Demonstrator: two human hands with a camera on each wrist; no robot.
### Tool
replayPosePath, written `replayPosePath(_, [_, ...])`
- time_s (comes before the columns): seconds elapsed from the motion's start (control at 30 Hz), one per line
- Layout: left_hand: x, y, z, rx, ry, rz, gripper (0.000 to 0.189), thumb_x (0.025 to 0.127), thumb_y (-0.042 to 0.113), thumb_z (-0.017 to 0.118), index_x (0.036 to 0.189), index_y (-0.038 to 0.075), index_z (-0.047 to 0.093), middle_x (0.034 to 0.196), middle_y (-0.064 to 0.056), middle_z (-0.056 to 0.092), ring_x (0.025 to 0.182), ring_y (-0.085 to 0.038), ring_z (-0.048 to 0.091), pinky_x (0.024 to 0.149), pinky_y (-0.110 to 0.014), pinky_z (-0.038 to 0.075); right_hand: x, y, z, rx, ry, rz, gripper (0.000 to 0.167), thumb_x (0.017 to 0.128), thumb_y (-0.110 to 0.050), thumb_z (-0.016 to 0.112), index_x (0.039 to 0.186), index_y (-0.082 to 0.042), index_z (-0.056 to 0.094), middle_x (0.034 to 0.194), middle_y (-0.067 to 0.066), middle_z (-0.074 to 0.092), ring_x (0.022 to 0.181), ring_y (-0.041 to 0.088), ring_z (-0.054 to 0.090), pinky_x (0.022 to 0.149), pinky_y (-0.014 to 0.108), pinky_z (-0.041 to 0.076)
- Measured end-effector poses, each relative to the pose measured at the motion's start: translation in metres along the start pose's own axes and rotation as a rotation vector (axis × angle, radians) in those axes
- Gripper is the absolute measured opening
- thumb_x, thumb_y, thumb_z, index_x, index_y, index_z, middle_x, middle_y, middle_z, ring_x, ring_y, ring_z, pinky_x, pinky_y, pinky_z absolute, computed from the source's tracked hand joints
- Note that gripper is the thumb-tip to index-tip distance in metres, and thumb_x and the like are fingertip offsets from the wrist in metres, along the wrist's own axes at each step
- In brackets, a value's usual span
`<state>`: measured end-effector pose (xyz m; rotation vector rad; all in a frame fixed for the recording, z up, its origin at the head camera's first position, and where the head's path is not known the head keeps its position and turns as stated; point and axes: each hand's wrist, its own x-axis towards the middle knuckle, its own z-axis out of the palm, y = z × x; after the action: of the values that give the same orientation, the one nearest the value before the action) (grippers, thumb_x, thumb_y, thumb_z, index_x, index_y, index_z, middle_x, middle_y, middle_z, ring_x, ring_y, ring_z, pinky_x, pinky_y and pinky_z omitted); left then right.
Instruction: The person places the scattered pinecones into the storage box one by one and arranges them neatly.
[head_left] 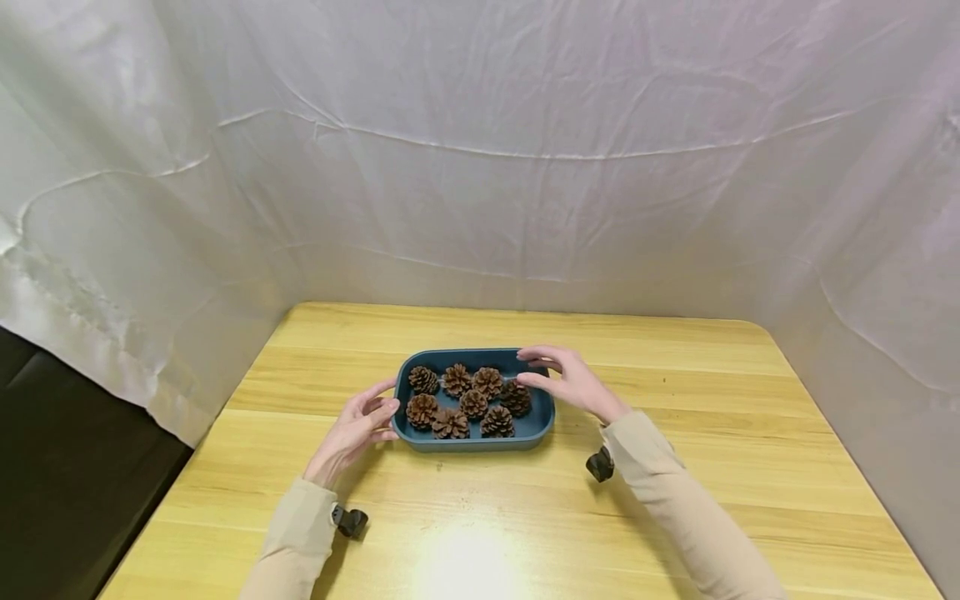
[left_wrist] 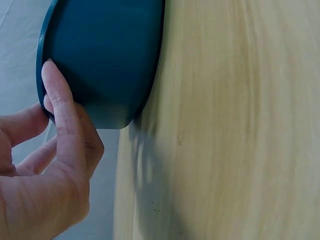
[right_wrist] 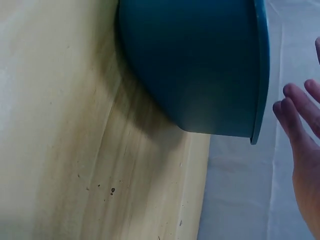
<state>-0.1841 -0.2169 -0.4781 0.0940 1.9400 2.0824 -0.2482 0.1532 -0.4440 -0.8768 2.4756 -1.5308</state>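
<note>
A dark blue-green oblong tub [head_left: 472, 445] stands on the table, holding several brown pine cones [head_left: 451, 423]. My left hand [head_left: 363, 427] pinches the tub's left end at the rim, thumb on one side and fingers on the other. The left wrist view shows those fingers [left_wrist: 62, 112] against the tub's wall. My right hand [head_left: 570, 383] is over the tub's right end, fingers slightly bent and spread, with nothing between them. Nearest to it is a pine cone [head_left: 515, 398] in the right part of the tub. The right wrist view shows its fingers [right_wrist: 300, 112] apart from the rim.
The light wooden table [head_left: 675, 500] runs around the tub on all sides. Behind and beside it hangs a pale, creased curtain [head_left: 480, 208]. A dark surface [head_left: 67, 467] lies past the table's left edge. Both wrists carry small black cameras [head_left: 351, 522].
</note>
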Motion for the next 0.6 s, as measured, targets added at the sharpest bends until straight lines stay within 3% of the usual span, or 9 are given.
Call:
replayPosePath(0.2, [-0.001, -0.002, 0.003, -0.008, 0.042, 0.019, 0.058, 0.105, 0.008, 0.052, 0.156, -0.003, 0.027, 0.104, -0.002, 0.06, 0.071, -0.005, 0.062, 0.066, -0.02, 0.062, -0.01, 0.001, 0.0, -0.047, 0.084, -0.027, 0.044, 0.098, -0.018, 0.067, 0.137, 0.001, 0.058, 0.14, 0.021, 0.059, 0.132, 0.041, 0.053, 0.12, 0.055, 0.039])
replayPosePath(0.37, [-0.002, -0.005, 0.007, 0.002, 0.076, 0.039, 0.056, 0.105, 0.008, 0.051, 0.156, -0.002, 0.029, 0.106, -0.003, 0.06, 0.07, -0.005, 0.061, 0.066, -0.021, 0.063, -0.019, 0.001, 0.0, -0.079, 0.156, -0.049, 0.043, 0.098, -0.016, 0.067, 0.135, 0.003, 0.058, 0.139, 0.025, 0.058, 0.131, 0.042, 0.054, 0.117, 0.056, 0.042])
replayPosePath(0.6, [-0.003, -0.006, 0.011, 0.011, 0.139, 0.045, 0.053, 0.105, 0.006, 0.05, 0.154, -0.002, 0.033, 0.111, -0.009, 0.054, 0.069, -0.006, 0.06, 0.065, -0.02, 0.062, -0.033, 0.004, 0.0, -0.147, 0.285, -0.031, 0.044, 0.095, -0.015, 0.07, 0.135, 0.001, 0.059, 0.14, 0.025, 0.057, 0.133, 0.04, 0.052, 0.116, 0.055, 0.043])
